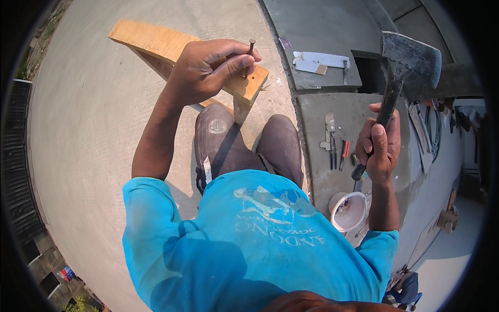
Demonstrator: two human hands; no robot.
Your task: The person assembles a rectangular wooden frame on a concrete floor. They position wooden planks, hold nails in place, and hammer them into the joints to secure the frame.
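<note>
My left hand (205, 70) pinches a nail (252, 44) between thumb and fingers. The nail stands nearly upright over the end of a yellowish wooden board (150, 37), its head above my fingers; its tip is hard to make out. Beside it, a small dark spot (253, 78) marks the board's top. The board lies raised on other wood, just beyond my knees. Up on the right, my right hand (383, 148) is wrapped round the dark handle of a hatchet (410, 60). Its broad, worn metal head points up, apart from the board.
On the grey ledge to my right lie pliers (333, 151), a red-handled tool (345, 149) and a scraper-like tool (329, 125). A white bucket (333, 210) stands nearer me. Farther off are a white strip (332, 58) and a dark square opening (370, 75).
</note>
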